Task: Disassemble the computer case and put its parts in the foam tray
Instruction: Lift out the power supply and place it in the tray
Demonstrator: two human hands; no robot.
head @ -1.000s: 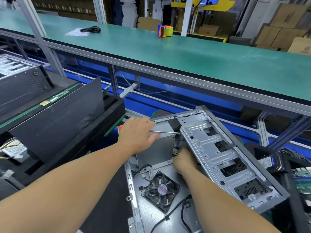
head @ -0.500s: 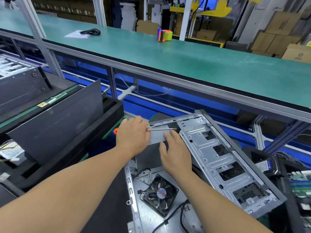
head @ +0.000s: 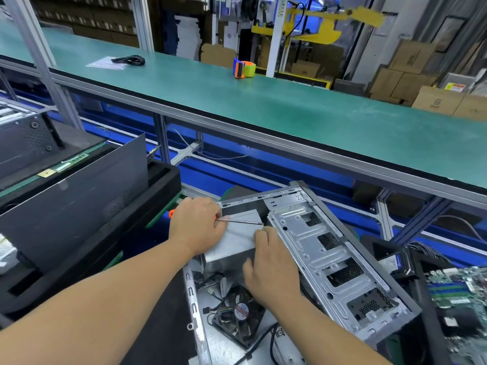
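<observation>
The green bench [head: 290, 106] runs the full width of the room behind, with cardboard boxes [head: 411, 64] stacked beyond it and a tape dispenser [head: 243, 67] and a coiled black cable [head: 130, 60] lying well apart on its top. Below it, on the lower work surface, the computer case [head: 329, 262] lies open on its side, and the black foam tray [head: 87, 233] sits just to its left with a dark side panel [head: 73, 198] standing in it. By the look of things the job is at the power supply [head: 234, 246], the grey box in the case's far corner (it appears tipped partly up, so probably loose by now). The right hand [head: 271, 270] rests on it with fingers fairly straight and spread; the left hand [head: 196, 225] is curled around an orange-handled screwdriver [head: 241, 221] while touching the box's upper edge. Lifting it clear will need care with the cables beside the fan [head: 238, 314].
</observation>
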